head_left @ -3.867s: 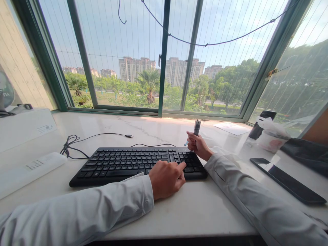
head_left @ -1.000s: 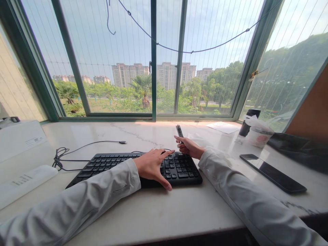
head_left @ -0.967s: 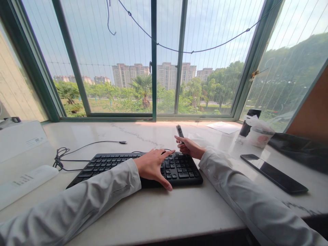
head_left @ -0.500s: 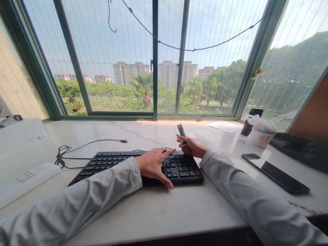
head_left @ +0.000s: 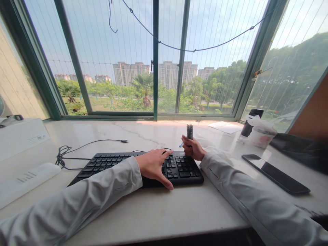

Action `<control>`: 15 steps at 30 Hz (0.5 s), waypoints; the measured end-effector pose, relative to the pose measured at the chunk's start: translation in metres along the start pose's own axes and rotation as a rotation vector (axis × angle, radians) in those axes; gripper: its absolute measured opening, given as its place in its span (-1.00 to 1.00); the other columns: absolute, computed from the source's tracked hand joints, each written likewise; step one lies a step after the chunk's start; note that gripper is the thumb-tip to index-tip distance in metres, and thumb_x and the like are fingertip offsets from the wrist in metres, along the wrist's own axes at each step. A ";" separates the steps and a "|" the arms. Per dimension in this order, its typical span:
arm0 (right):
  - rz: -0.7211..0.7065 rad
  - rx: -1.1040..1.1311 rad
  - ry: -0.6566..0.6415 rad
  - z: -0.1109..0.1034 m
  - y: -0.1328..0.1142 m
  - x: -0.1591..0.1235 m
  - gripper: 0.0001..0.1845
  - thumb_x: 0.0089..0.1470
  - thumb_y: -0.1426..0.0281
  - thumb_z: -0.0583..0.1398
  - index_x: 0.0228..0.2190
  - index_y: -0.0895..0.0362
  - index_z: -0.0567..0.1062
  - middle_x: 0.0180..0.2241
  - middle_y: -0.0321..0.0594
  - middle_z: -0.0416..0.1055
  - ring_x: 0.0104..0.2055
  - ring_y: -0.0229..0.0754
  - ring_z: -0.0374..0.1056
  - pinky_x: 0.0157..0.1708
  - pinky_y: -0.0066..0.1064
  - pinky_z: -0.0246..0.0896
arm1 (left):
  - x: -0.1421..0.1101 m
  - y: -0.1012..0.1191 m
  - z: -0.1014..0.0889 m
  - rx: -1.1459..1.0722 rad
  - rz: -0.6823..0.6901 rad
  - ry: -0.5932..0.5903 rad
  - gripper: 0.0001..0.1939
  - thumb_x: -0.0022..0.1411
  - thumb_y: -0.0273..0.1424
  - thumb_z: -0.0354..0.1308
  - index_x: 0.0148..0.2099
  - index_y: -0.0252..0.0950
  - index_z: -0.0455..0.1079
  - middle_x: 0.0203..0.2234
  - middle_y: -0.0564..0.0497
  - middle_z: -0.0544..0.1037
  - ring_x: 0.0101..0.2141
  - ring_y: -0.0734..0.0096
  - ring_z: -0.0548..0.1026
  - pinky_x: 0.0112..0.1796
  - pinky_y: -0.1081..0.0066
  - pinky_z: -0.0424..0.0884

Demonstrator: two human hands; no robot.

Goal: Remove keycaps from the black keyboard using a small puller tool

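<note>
The left hand [head_left: 153,165] lies over the keyboard [head_left: 185,169], its grip spread apart; the right hand [head_left: 194,149] holds a dark tool [head_left: 189,131] upright, grip clamped around it.

Left sleeve [head_left: 84,201], right sleeve [head_left: 256,194]: light grey, long, plain, creased along forearms. Cuffs [head_left: 135,171] reach wrists; seam lines visible.

No text legible; computer keyboard [head_left: 184,167]: pale brand mark [head_left: 182,153] along upper right edge and key legends, too small to read; white carton [head_left: 17,138]: printed label [head_left: 38,138], lettering unresolved; bagged tub [head_left: 256,138]: reddish print [head_left: 264,139], indistinct.
</note>
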State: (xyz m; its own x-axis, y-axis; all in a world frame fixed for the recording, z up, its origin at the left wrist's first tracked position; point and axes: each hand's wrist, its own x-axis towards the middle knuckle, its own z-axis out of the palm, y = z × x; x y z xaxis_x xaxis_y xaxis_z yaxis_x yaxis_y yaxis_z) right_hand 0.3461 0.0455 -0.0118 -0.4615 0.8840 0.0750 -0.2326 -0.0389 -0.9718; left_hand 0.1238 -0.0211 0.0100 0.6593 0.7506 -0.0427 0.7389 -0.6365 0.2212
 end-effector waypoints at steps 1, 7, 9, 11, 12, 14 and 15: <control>-0.020 0.004 0.010 0.001 0.001 0.000 -0.35 -0.19 -0.02 0.34 -0.63 0.07 0.03 -0.81 -0.56 -0.12 -0.77 -0.49 -0.30 -0.81 -0.58 -0.38 | -0.001 0.001 -0.001 0.004 -0.009 -0.010 0.36 -0.34 0.30 0.23 0.41 -0.20 -0.16 0.29 -0.21 0.09 0.22 -0.18 0.12 0.18 0.05 0.08; -0.113 0.037 0.053 0.005 0.008 -0.001 -0.36 -0.23 0.04 0.38 -0.65 0.08 0.05 -0.82 -0.56 -0.10 -0.79 -0.51 -0.28 -0.83 -0.59 -0.38 | -0.002 0.003 -0.003 0.027 -0.031 -0.038 0.35 -0.33 0.32 0.20 0.40 -0.23 -0.13 0.28 -0.22 0.12 0.21 -0.16 0.13 0.17 0.08 0.11; -0.132 0.058 0.075 0.005 0.009 -0.002 -0.36 -0.25 0.06 0.39 -0.65 0.08 0.05 -0.82 -0.57 -0.10 -0.79 -0.51 -0.29 -0.83 -0.59 -0.39 | -0.002 0.003 -0.002 0.034 -0.029 -0.036 0.34 -0.33 0.33 0.19 0.40 -0.23 -0.13 0.28 -0.23 0.10 0.22 -0.17 0.12 0.17 0.07 0.11; -0.154 0.067 0.096 0.005 0.010 -0.002 -0.37 -0.25 0.08 0.39 -0.65 0.07 0.05 -0.81 -0.57 -0.10 -0.80 -0.51 -0.29 -0.84 -0.59 -0.38 | -0.002 0.002 -0.001 0.039 -0.030 -0.033 0.35 -0.33 0.33 0.18 0.40 -0.24 -0.14 0.29 -0.23 0.08 0.22 -0.17 0.11 0.18 0.06 0.10; -0.161 0.066 0.103 0.005 0.010 -0.003 -0.38 -0.23 0.09 0.39 -0.65 0.07 0.06 -0.81 -0.57 -0.10 -0.80 -0.51 -0.28 -0.84 -0.59 -0.38 | -0.001 0.001 0.000 0.042 -0.031 -0.033 0.35 -0.32 0.33 0.18 0.40 -0.25 -0.14 0.29 -0.24 0.08 0.22 -0.17 0.11 0.18 0.05 0.10; -0.162 0.059 0.111 0.004 0.011 -0.003 -0.39 -0.21 0.09 0.37 -0.65 0.07 0.05 -0.81 -0.56 -0.10 -0.80 -0.50 -0.28 -0.84 -0.59 -0.37 | -0.001 0.000 0.000 0.047 -0.032 -0.035 0.34 -0.31 0.33 0.18 0.40 -0.25 -0.15 0.29 -0.24 0.07 0.22 -0.16 0.10 0.18 0.05 0.09; -0.159 0.055 0.111 0.003 0.011 -0.003 -0.39 -0.19 0.09 0.36 -0.66 0.07 0.04 -0.82 -0.56 -0.11 -0.81 -0.50 -0.28 -0.84 -0.58 -0.37 | -0.001 0.000 0.000 0.049 -0.031 -0.037 0.34 -0.30 0.32 0.18 0.40 -0.24 -0.15 0.29 -0.24 0.07 0.23 -0.15 0.10 0.18 0.06 0.09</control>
State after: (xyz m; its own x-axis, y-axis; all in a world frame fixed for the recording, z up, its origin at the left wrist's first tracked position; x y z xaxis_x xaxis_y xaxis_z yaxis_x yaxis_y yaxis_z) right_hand 0.3420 0.0410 -0.0219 -0.3191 0.9268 0.1982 -0.3428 0.0821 -0.9358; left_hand 0.1229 -0.0222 0.0097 0.6398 0.7639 -0.0846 0.7645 -0.6213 0.1715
